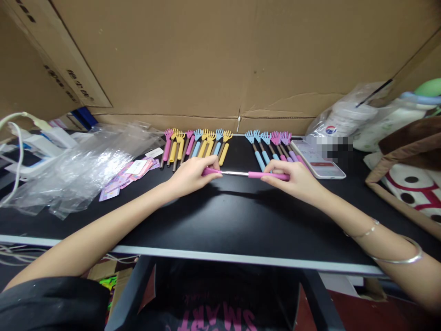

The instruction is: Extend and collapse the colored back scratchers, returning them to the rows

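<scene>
Between my hands, a little above the black table, is a pink back scratcher (255,175) with a bare metal rod in its middle. My left hand (196,174) pinches its pink head end, and the fingers mostly hide that end. My right hand (289,177) is closed around the pink handle. Behind my left hand lies a row of back scratchers (206,143) in pink, yellow and blue, with hand-shaped heads pointing away from me. Another group of back scratchers (267,145), blue, pink and purple, lies just behind my right hand.
Clear plastic bags (82,161) and colourful cards (127,177) lie at left, near white cables and chargers (44,147). At right are a phone (319,161), a bagged cup (347,119) and a brown-trimmed bag (403,170). A cardboard wall (234,59) closes off the back.
</scene>
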{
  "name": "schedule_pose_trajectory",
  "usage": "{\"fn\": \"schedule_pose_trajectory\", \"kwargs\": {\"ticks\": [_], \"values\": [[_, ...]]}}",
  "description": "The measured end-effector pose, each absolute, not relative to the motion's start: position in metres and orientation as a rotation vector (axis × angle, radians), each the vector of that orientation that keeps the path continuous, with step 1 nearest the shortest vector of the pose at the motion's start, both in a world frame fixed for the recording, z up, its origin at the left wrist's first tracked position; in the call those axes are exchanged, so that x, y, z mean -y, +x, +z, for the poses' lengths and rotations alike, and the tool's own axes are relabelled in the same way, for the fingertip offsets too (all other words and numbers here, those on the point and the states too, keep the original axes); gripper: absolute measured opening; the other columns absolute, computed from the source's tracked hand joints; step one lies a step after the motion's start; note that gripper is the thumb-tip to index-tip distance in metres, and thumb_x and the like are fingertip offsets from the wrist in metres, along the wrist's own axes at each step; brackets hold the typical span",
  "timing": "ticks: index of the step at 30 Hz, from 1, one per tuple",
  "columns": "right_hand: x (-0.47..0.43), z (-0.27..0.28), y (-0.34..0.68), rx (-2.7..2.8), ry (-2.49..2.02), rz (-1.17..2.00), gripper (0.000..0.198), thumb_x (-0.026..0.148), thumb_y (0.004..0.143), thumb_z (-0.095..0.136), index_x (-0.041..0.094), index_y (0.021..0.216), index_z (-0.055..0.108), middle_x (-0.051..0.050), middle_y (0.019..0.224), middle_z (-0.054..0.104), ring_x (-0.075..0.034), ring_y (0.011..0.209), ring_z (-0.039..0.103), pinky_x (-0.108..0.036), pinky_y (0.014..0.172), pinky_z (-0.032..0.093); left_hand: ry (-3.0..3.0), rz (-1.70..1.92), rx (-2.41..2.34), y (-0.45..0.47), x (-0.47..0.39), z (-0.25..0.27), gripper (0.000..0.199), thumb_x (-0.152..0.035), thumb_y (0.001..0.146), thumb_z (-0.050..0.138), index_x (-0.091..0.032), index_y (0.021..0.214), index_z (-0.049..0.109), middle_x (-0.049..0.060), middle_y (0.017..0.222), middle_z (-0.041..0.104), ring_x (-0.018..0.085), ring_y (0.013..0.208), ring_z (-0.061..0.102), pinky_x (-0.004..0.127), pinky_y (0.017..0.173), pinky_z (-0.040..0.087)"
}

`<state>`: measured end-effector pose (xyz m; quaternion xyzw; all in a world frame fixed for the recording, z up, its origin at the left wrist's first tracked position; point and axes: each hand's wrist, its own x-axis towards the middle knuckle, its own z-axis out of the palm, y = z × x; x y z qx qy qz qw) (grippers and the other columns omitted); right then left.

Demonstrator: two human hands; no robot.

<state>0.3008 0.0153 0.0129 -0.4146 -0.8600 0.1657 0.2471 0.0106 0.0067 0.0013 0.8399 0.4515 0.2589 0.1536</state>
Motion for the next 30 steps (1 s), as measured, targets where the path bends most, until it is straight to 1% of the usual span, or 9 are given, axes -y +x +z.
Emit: {"fn": "schedule_pose_trajectory", "kwargs": {"ticks": [5, 8, 11, 16, 18, 20, 23, 26, 30], "values": [[-0.017, 0.014, 0.305, 2.435, -1.125, 0.376, 0.037, 0.054, 0.086, 0.054, 0.02, 0.08, 0.064, 0.007, 0.048, 0.036, -0.009, 0.045, 0.03, -0.024, 0.049, 0.023, 2.293, 0.526, -1.226, 0.009, -0.002, 0.009, 0.021, -0.037, 0.088, 0.059, -0.019, 0.082, 0.053, -0.006, 0.061, 0.059, 0.01, 0.05, 0.055, 0.021, 0.058, 0.037], [-0.017, 0.018, 0.307, 2.468, -1.048, 0.343, 0.034, 0.053, 0.086, 0.056, 0.02, 0.084, 0.064, 0.009, 0.046, 0.032, -0.008, 0.044, 0.028, -0.023, 0.049, 0.023, 2.219, 0.476, -1.177, 0.009, 0.001, 0.015, 0.023, -0.042, 0.088, 0.06, -0.02, 0.087, 0.053, -0.007, 0.063, 0.061, 0.009, 0.047, 0.056, 0.021, 0.057, 0.039], [-0.018, 0.022, 0.309, 2.52, -0.979, 0.308, 0.029, 0.05, 0.084, 0.061, 0.021, 0.087, 0.063, 0.01, 0.047, 0.034, -0.008, 0.045, 0.03, -0.022, 0.048, 0.024, 2.247, 0.427, -1.126, 0.007, 0.0, 0.019, 0.024, -0.043, 0.088, 0.06, -0.02, 0.092, 0.053, -0.006, 0.066, 0.061, 0.01, 0.053, 0.057, 0.02, 0.056, 0.038], [-0.02, 0.024, 0.315, 2.67, -0.957, 0.311, 0.03, 0.051, 0.085, 0.059, 0.021, 0.089, 0.063, 0.005, 0.057, 0.054, -0.008, 0.047, 0.04, -0.022, 0.05, 0.029, 2.549, 0.276, -1.081, -0.001, -0.005, 0.027, 0.025, -0.044, 0.087, 0.061, -0.023, 0.101, 0.058, -0.005, 0.068, 0.056, 0.011, 0.061, 0.049, 0.02, 0.057, 0.03], [-0.021, 0.023, 0.316, 2.715, -0.998, 0.243, 0.031, 0.052, 0.086, 0.058, 0.022, 0.087, 0.064, 0.004, 0.06, 0.058, -0.009, 0.049, 0.044, -0.023, 0.053, 0.031, 2.617, 0.211, -1.08, -0.004, -0.006, 0.029, 0.025, -0.044, 0.088, 0.061, -0.025, 0.104, 0.06, -0.005, 0.071, 0.058, 0.011, 0.062, 0.05, 0.021, 0.058, 0.029], [-0.02, 0.022, 0.316, 2.746, -1.032, 0.151, 0.029, 0.051, 0.086, 0.058, 0.024, 0.087, 0.065, 0.003, 0.063, 0.061, -0.01, 0.052, 0.049, -0.023, 0.055, 0.032, 2.652, 0.156, -1.096, -0.005, -0.006, 0.03, 0.024, -0.044, 0.089, 0.06, -0.027, 0.106, 0.062, -0.005, 0.078, 0.062, 0.011, 0.067, 0.054, 0.021, 0.061, 0.031], [-0.017, 0.02, 0.312, 2.787, -1.034, 0.084, 0.027, 0.05, 0.087, 0.058, 0.024, 0.084, 0.065, 0.0, 0.07, 0.063, -0.012, 0.06, 0.054, -0.024, 0.057, 0.032, 2.703, 0.137, -1.12, -0.004, -0.006, 0.026, 0.021, -0.04, 0.09, 0.059, -0.028, 0.105, 0.065, -0.003, 0.088, 0.066, 0.013, 0.078, 0.06, 0.02, 0.064, 0.033], [-0.016, 0.016, 0.307, 2.835, -1.03, 0.117, 0.028, 0.05, 0.087, 0.056, 0.023, 0.083, 0.063, -0.001, 0.072, 0.061, -0.013, 0.062, 0.054, -0.024, 0.057, 0.032, 2.755, 0.155, -1.097, -0.001, -0.006, 0.021, 0.017, -0.036, 0.09, 0.058, -0.027, 0.102, 0.066, -0.001, 0.096, 0.066, 0.014, 0.089, 0.06, 0.02, 0.068, 0.036], [-0.019, 0.012, 0.306, 2.864, -1.092, 0.198, 0.027, 0.05, 0.089, 0.054, 0.024, 0.088, 0.061, 0.0, 0.074, 0.061, -0.013, 0.062, 0.053, -0.024, 0.057, 0.031, 2.756, 0.122, -1.093, 0.0, -0.006, 0.018, 0.019, -0.037, 0.092, 0.056, -0.026, 0.104, 0.066, 0.0, 0.099, 0.064, 0.014, 0.09, 0.06, 0.021, 0.068, 0.037]]}}
